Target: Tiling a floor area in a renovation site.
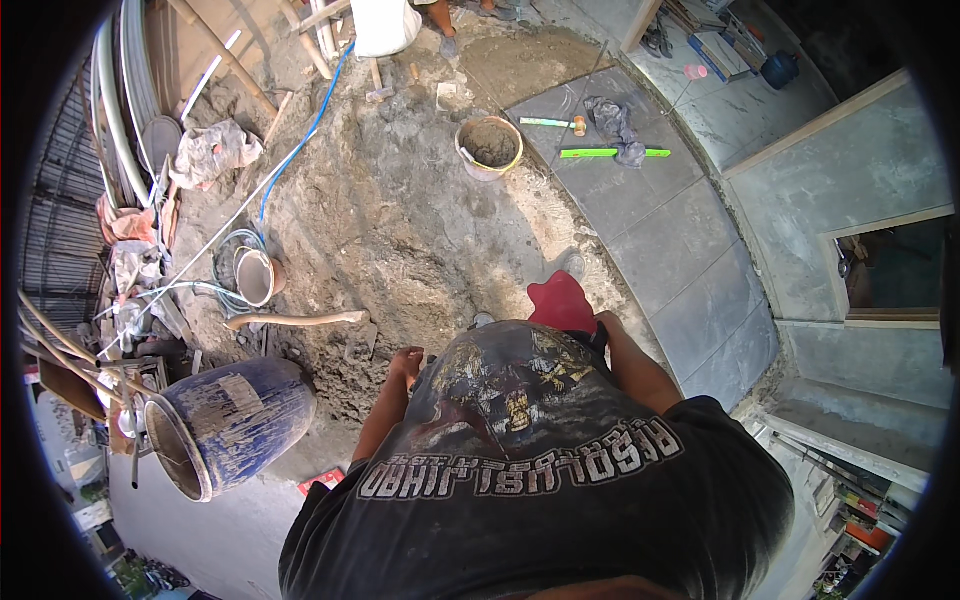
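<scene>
My left hand [405, 366] hangs beside my dark printed shirt [540, 440], over rough grey ground. Its fingers look curled, and I see nothing in them. On the other side, my right hand [610, 326] is close to my body. A small dark shape lies against it, and its fingers are mostly hidden. Dark red cloth [562, 303] shows just left of that hand, with a shoe [574, 263] beyond it. Ahead stands a bucket of wet mortar [489, 146]. Grey floor tiles [670, 235] lie to the right, near my right hand.
A mallet [578, 125] and a green level [590, 153] lie on the tiles. At left are a tipped blue barrel [235, 420], a smaller bucket [257, 277], a blue hose [300, 147] and a wooden handle [300, 320]. Someone's foot [448, 46] shows beside a white sack [385, 28].
</scene>
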`<state>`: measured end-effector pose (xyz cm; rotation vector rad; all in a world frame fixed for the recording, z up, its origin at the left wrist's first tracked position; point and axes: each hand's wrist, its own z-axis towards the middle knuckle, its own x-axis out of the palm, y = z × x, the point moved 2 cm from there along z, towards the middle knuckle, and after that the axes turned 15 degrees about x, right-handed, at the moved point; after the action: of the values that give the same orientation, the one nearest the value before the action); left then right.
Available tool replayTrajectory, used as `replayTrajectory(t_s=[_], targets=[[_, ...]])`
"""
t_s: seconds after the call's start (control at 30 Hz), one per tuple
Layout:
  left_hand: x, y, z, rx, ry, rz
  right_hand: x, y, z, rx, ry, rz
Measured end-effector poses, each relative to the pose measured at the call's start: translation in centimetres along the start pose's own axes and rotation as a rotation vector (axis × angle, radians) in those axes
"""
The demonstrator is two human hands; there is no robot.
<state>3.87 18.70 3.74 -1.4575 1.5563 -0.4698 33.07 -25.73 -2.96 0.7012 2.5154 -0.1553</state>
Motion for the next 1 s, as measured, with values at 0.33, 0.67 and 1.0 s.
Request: replayTrajectory(t_s=[0.33,0.67,1.0], targets=[[-0.2,-0.9,-0.2,-0.066,-0.035,-0.065,0.2,-0.7,1.4,-0.107,0.000,0.040],[-0.5,-2.9,0.3,-0.010,-0.043,-0.082,0.9,-2.4,4.6,-0.132,0.020,0.163],[-0.4,-2.4,-0.4,-0.048,-0.033,-0.055,0.3,-0.4,-0.1,-0.095,0.029,0.206]])
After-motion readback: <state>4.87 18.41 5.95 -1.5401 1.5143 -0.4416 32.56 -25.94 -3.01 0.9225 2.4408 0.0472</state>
